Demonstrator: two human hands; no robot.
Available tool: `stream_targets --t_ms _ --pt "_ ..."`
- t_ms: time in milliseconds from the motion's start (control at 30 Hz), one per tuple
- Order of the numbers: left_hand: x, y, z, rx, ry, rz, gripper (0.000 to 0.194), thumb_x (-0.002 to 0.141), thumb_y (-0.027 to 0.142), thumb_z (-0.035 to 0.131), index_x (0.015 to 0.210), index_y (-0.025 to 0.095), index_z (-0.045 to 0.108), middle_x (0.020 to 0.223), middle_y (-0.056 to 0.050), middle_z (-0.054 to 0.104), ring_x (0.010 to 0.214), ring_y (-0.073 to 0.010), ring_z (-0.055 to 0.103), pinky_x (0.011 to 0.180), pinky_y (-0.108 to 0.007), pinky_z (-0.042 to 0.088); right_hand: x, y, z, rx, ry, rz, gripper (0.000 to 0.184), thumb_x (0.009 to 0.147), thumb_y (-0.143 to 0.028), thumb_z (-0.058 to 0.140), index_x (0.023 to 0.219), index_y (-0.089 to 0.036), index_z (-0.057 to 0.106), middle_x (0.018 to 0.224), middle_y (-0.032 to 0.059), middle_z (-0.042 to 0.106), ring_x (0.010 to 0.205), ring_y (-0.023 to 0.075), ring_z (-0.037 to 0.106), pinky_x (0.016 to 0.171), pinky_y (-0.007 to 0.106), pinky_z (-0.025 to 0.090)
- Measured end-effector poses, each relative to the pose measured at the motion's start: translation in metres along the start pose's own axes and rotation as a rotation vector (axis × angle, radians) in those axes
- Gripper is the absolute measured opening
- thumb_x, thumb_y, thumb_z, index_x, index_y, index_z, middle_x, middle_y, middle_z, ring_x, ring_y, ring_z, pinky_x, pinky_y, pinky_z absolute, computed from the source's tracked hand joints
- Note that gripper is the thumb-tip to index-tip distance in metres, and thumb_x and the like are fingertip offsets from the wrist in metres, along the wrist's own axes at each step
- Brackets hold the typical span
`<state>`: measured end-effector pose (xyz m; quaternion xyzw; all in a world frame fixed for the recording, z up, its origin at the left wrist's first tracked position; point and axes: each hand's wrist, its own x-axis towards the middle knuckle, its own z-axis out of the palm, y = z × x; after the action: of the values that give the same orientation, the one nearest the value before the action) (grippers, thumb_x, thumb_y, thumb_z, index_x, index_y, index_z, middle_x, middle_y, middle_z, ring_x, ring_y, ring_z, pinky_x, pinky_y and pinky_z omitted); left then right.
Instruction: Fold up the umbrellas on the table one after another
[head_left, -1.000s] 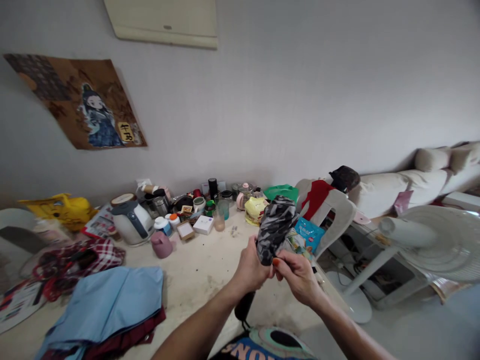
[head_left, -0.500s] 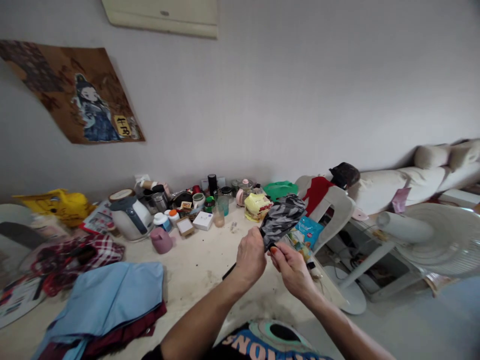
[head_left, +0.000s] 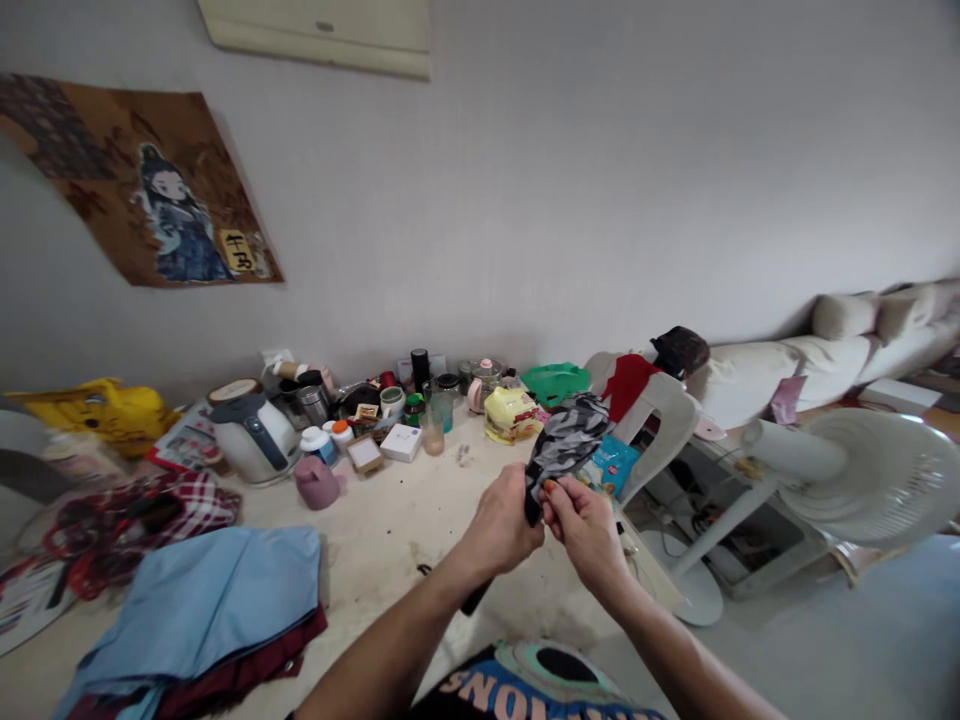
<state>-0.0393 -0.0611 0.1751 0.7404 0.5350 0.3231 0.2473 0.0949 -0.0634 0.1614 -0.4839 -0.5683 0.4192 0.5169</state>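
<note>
A folded umbrella [head_left: 564, 443] with a grey and black camouflage cover points up and away from me, above the table's right edge. My left hand [head_left: 501, 522] is wrapped round its lower part. A black handle end [head_left: 475, 603] pokes out below that hand. My right hand [head_left: 586, 526] pinches the fabric just beside the left hand's fingers. Both hands hold it in the air over the pale table [head_left: 397, 540].
A blue cloth [head_left: 202, 600] lies on dark red fabric at the front left. A white kettle [head_left: 251, 437], a pink mug [head_left: 313, 483], jars and boxes crowd the table's back. A white chair [head_left: 660, 420] and a fan [head_left: 862, 470] stand to the right.
The umbrella has tilted and moved slightly, from more upright to leaning right. Both hands stayed gripped on it and shifted their hold along the fabric. The view drifted a little.
</note>
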Motion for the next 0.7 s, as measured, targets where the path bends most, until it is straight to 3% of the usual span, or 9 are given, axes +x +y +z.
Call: stream_targets --t_ms 100,200,300,367,500,600,700 --pt "-0.003 -0.003 -0.01 -0.415 -0.176 0.0 0.05 0.058 0.014 0.072 0.101 0.019 0.048 0.087 -0.001 0.061 0.075 -0.016 0.059 0.063 -0.024 0.045 -0.007 -0.012 -0.008 -0.05 -0.034 -0.064 0.036 0.086 -0.046 0.051 0.061 -0.02 0.052 0.047 -0.0031 0.048 0.04 0.0096 0.042 0.042 0.023 0.032" --pt "-0.008 -0.002 -0.009 -0.894 -0.286 -0.042 0.069 0.054 0.011 0.075 0.111 0.021 0.037 0.085 0.001 0.062 0.069 -0.0117 0.058 0.062 -0.022 0.046 -0.016 -0.026 -0.015 -0.139 -0.082 -0.166 0.037 0.088 -0.042 0.049 0.059 -0.021 0.051 0.047 -0.002 0.051 0.042 0.0102 0.044 0.046 0.024 0.035" --pt "-0.013 0.001 -0.002 -1.089 -0.367 -0.076 0.077 0.056 0.01 0.072 0.118 0.022 0.027 0.071 0.005 0.062 0.06 -0.0103 0.056 0.06 -0.022 0.045 -0.02 -0.03 -0.018 -0.179 -0.139 -0.203 0.037 0.091 -0.041 0.047 0.061 -0.02 0.053 0.049 -0.001 0.055 0.043 0.0098 0.043 0.047 0.024 0.035" --pt "-0.013 -0.001 0.002 -1.02 -0.311 -0.066 0.08 0.057 0.007 0.068 0.124 0.021 0.026 0.071 0.005 0.062 0.061 -0.0104 0.055 0.057 -0.02 0.042 -0.018 -0.026 -0.021 -0.14 -0.185 -0.167 0.036 0.09 -0.043 0.047 0.064 -0.02 0.054 0.049 -0.0008 0.055 0.043 0.01 0.043 0.046 0.024 0.034" --pt "-0.001 -0.016 0.006 -0.66 -0.042 -0.108 0.084 0.054 0.004 0.064 0.13 0.021 0.032 0.086 0.002 0.059 0.065 -0.0101 0.054 0.056 -0.019 0.042 -0.014 -0.008 -0.027 0.001 -0.157 -0.043 0.037 0.085 -0.05 0.053 0.065 -0.02 0.052 0.045 -0.0049 0.042 0.041 0.0094 0.037 0.043 0.024 0.029" --pt "0.01 -0.027 0.009 -0.4 0.093 -0.181 0.073 0.057 0.006 0.065 0.124 0.02 0.039 0.092 0.0 0.06 0.074 -0.0137 0.058 0.067 -0.024 0.047 -0.017 -0.001 -0.032 -0.041 -0.132 0.001 0.039 0.083 -0.053 0.054 0.063 -0.019 0.051 0.044 -0.0062 0.037 0.041 0.0081 0.031 0.042 0.024 0.025" --pt "0.012 -0.025 0.011 -0.071 0.147 -0.119 0.057 0.064 0.009 0.063 0.117 0.019 0.043 0.095 -0.004 0.062 0.087 -0.0203 0.061 0.078 -0.031 0.048 -0.018 -0.002 -0.03 -0.161 -0.122 -0.02 0.038 0.084 -0.052 0.052 0.065 -0.018 0.054 0.044 -0.0061 0.036 0.042 0.0082 0.029 0.042 0.024 0.022"
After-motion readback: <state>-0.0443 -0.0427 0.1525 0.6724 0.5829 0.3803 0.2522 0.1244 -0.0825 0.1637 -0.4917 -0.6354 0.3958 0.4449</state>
